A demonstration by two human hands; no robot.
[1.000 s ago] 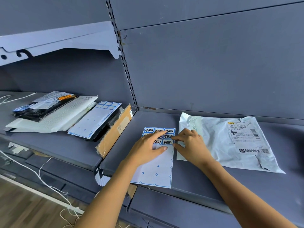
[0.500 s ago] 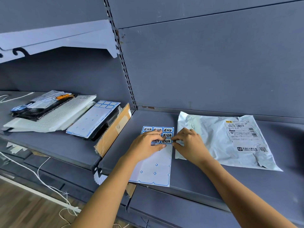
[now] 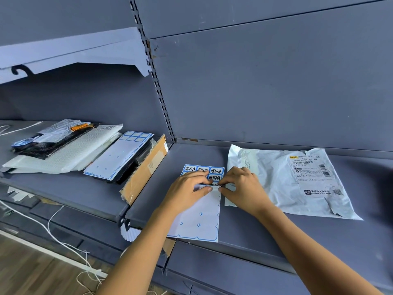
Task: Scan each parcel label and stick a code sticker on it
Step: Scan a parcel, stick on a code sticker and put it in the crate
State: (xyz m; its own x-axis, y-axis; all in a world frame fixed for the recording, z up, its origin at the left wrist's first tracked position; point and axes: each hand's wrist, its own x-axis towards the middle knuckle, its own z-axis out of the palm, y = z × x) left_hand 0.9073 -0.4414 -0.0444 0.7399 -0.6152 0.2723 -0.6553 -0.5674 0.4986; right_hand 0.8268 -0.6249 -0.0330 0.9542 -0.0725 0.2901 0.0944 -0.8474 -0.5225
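Since 1 second ago the left hand [image 3: 187, 191] has slid down the sticker sheet [image 3: 202, 222] and presses it flat on the shelf [image 3: 276, 243]. The right hand [image 3: 244, 188] now pinches a code sticker [image 3: 213, 185] at the sheet's edge, so peeling has likely begun. The parcel [image 3: 265, 184] lies just beside, label [image 3: 312, 173] up. Fingers hide how far the sticker has lifted.

A crumpled pale grey plastic mailer parcel [image 3: 265, 177] lies flat on the grey shelf [image 3: 297, 241]. Its white printed shipping label [image 3: 314, 177] faces up near the right end and carries barcodes and a QR code. Just left of the parcel lies a white sticker sheet with a blue border [image 3: 197, 222], its lower part stripped bare. Blue-framed stickers with black handwritten characters [image 3: 215, 171] remain in the top rows. The left hand [image 3: 187, 192] presses the sheet flat, and the right hand [image 3: 242, 188] pinches at its right edge.
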